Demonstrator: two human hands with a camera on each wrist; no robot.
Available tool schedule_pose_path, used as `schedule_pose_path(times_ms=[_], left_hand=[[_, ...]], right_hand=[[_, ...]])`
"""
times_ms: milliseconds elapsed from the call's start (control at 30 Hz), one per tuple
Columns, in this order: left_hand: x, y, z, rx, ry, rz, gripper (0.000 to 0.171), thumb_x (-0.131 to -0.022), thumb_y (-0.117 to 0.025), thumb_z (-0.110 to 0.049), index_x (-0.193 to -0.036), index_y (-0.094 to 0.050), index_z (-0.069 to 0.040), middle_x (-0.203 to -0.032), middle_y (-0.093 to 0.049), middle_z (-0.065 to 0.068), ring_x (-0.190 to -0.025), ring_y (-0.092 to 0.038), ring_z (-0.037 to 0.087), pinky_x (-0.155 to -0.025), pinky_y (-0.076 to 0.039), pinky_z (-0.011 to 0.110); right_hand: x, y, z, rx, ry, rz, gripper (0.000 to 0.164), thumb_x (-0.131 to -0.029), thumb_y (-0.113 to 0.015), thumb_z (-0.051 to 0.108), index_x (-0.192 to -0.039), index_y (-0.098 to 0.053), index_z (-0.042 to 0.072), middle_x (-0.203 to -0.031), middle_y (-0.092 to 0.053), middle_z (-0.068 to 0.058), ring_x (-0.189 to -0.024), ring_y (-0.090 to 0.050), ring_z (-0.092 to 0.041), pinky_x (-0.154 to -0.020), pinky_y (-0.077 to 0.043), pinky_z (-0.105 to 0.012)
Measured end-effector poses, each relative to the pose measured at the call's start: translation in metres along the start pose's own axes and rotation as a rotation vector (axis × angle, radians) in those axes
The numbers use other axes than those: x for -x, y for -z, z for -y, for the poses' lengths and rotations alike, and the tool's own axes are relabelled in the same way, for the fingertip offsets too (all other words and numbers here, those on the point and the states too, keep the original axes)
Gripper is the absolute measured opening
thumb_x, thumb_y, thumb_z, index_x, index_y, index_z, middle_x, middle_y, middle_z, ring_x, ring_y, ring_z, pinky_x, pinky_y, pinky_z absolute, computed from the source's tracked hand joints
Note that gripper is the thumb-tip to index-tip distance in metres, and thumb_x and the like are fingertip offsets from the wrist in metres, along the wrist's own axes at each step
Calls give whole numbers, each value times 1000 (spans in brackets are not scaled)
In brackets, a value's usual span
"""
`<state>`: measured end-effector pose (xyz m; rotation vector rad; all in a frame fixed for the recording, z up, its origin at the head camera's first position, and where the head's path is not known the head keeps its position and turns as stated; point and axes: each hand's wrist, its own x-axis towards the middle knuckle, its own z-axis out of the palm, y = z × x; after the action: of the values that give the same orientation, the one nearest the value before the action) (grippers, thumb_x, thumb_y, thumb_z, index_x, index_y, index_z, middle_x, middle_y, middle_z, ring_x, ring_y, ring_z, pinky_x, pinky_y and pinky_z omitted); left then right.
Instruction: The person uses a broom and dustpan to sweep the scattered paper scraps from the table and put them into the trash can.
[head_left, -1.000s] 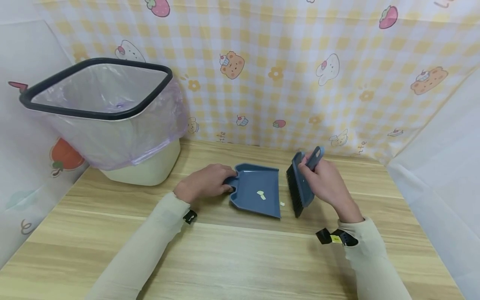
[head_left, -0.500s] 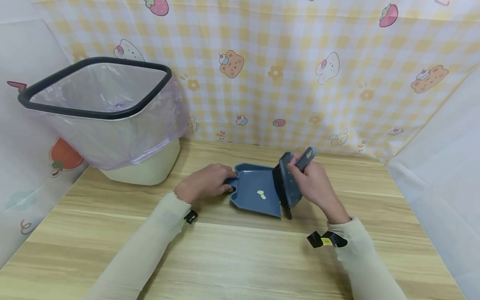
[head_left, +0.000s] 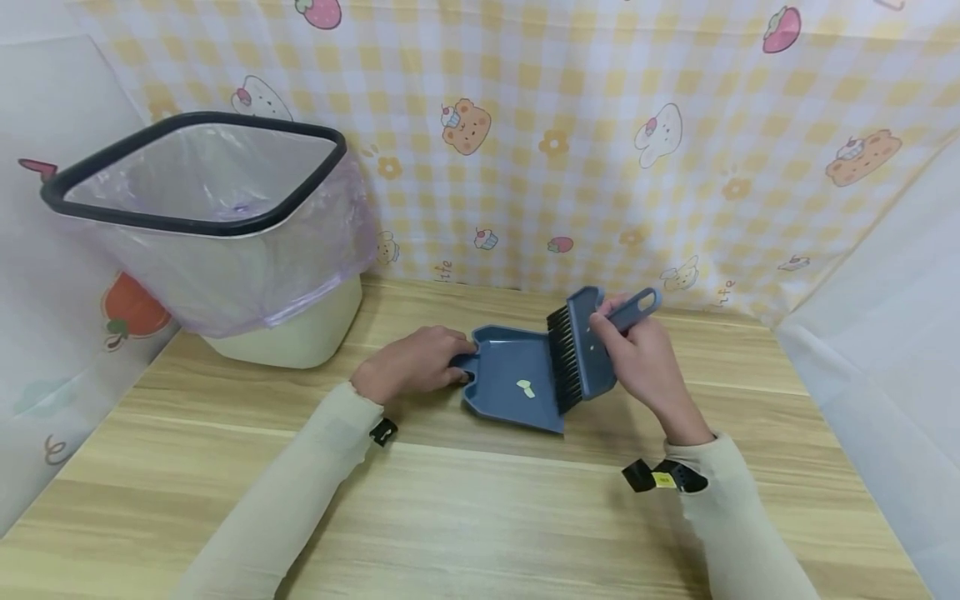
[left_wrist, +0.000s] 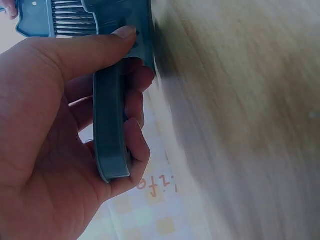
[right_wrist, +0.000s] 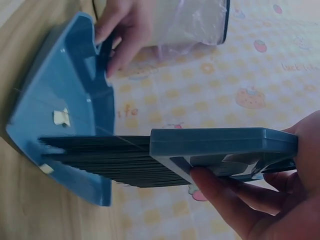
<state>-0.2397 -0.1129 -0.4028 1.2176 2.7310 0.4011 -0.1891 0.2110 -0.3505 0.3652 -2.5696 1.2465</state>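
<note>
My left hand [head_left: 416,360] grips the handle of a blue-grey dustpan [head_left: 504,362] that lies on the wooden table; the left wrist view shows the fingers [left_wrist: 135,135] curled round the handle. My right hand [head_left: 647,367] holds a matching hand brush [head_left: 592,354] by its body near the handle. Its black bristles [head_left: 564,358] reach over the pan's open front edge. Pale paper scraps [head_left: 527,388] rest in the pan. In the right wrist view another scrap [right_wrist: 46,168] sits at the pan's lip, by the bristle tips.
At the back left stands a cream trash bin [head_left: 300,333] with a black rim [head_left: 247,227] and a translucent purple liner bag [head_left: 300,267]. A yellow checked curtain [head_left: 555,100] hangs behind the table [head_left: 465,517].
The brush has moved left from the table onto the pan's front edge, then tilted so its bristles point left. The scrap on the table is hidden in the head view. The left hand stays still.
</note>
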Motion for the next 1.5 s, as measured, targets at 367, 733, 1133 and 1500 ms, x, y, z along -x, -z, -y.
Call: schedule_pose_path(times_ms=[367, 733, 1133, 1500], left_hand=[[-2, 5, -1, 37, -11, -18, 23, -107, -73, -16, -125, -75, -1, -114, -73, 7, -94, -60, 18, -88, -52, 37], [-2, 15, -4, 28, -10, -14, 20, -107, -74, -16, -121, -74, -2, -111, -71, 7, -93, -59, 19, -86, -51, 38], [9, 22, -8, 4, 17, -42, 28, -107, -73, -17, -129, -74, 1, -120, -73, 12, -110, -68, 27, -100, -55, 46], [13, 49, -16, -12, 17, -76, 12, -105, -77, -18, -106, -72, -8, -101, -66, 3, -92, -62, 21, -85, -54, 41]], right_hand=[[-2, 14, 1, 47, -2, -11, 23, -114, -56, 22, -106, -66, 3, -104, -67, -15, -82, -61, -26, -66, -52, -31], [0, 21, 1, 136, -10, 12, 22, -114, -56, 23, -111, -66, 4, -93, -68, -13, -75, -58, -25, -68, -49, -37], [-2, 12, -2, 166, 12, 80, 17, -114, -57, 20, -106, -65, 7, -68, -50, -1, -60, -48, -23, -64, -42, -40], [2, 11, -3, 165, -5, 115, 21, -115, -55, 17, -94, -58, 10, -66, -43, 0, -57, -44, -23, -62, -40, -39]])
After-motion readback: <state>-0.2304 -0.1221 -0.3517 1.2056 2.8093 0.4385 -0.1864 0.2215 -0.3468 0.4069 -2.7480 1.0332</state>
